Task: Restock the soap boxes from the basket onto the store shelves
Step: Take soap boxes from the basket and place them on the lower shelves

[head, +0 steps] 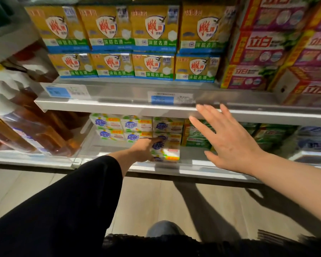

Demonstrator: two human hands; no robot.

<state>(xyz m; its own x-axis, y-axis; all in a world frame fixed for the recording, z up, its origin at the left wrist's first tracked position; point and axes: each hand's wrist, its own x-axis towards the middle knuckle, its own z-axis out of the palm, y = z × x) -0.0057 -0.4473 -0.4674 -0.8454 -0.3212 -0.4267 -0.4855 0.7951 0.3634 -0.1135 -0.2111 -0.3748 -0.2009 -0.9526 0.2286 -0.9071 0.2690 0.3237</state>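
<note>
Black sleeve, left arm: reaches from the lower left toward the lower shelf.

Left hand: at the front of the lower shelf, fingers curled round the left side of a white soap box with blue lettering and a yellow-orange label; the box sits at the shelf's front lip, in front of the stock.

White soap boxes: same brand, two tiers, three across, further back on the lower shelf behind the held box.

Right hand: bare forearm, fingers spread and straight, palm facing away, holding nothing; fingertips lie over the edge of the upper shelf. Contact with the edge cannot be told.

Green soap packs: lower shelf, just right of the white boxes, partly hidden by the right hand.

Yellow soap boxes: upper shelf, two tiers, four across.

Red and purple packs: upper shelf, right.

Amber liquid bottles: far left, blurred.

Blue price tags: on the upper shelf's rail.
</note>
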